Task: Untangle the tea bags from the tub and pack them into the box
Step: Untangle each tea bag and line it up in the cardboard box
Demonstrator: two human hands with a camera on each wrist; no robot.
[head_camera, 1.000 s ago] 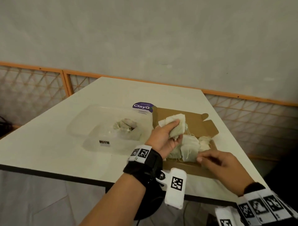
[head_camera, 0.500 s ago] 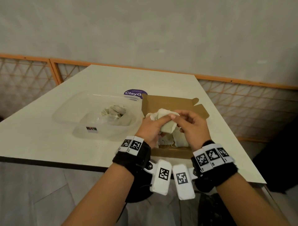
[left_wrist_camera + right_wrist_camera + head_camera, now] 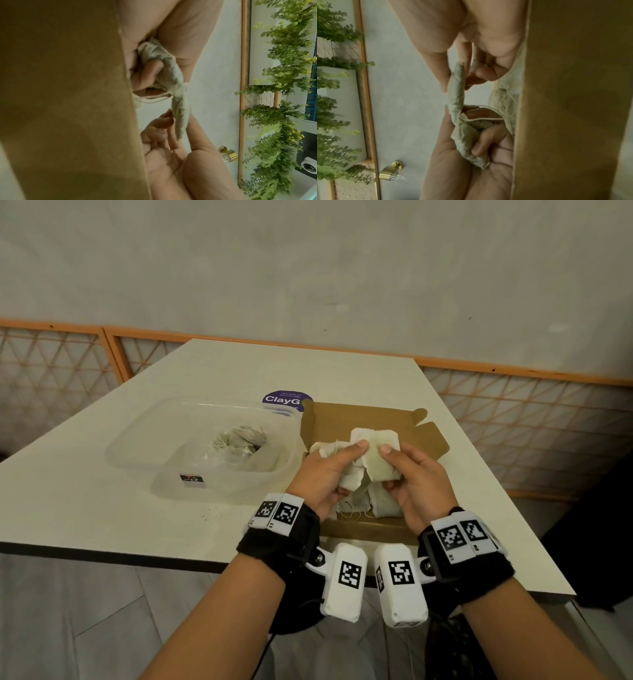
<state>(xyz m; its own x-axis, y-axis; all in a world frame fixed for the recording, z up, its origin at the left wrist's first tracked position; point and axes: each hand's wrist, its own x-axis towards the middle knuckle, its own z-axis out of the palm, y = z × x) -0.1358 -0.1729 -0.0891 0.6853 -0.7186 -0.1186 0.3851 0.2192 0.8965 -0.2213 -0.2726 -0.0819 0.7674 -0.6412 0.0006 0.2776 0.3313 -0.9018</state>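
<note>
Above the open cardboard box [image 3: 363, 419], my left hand [image 3: 346, 467] grips a crumpled tea bag [image 3: 349, 481] in its curled fingers. My right hand [image 3: 394, 470] pinches a second tea bag [image 3: 380, 457] between thumb and fingers. Strings [image 3: 488, 119] tie the two bags together. In the left wrist view the pinched bag [image 3: 180, 115] hangs down from the crumpled one [image 3: 157, 56]. More tea bags [image 3: 383, 501] lie in the box under my hands. A tangled clump of bags [image 3: 239, 440] sits in the clear plastic tub [image 3: 144, 453] to the left.
A purple ClayG label [image 3: 287, 400] shows behind the tub. Loose tea specks [image 3: 212, 510] dot the white table [image 3: 102, 508] near its front edge. An orange-framed lattice fence [image 3: 513, 412] runs behind and to the right of the table.
My right hand left the box's front edge and rose to pinch the bag held by my left hand. Both hands now work the bags together over the box.
</note>
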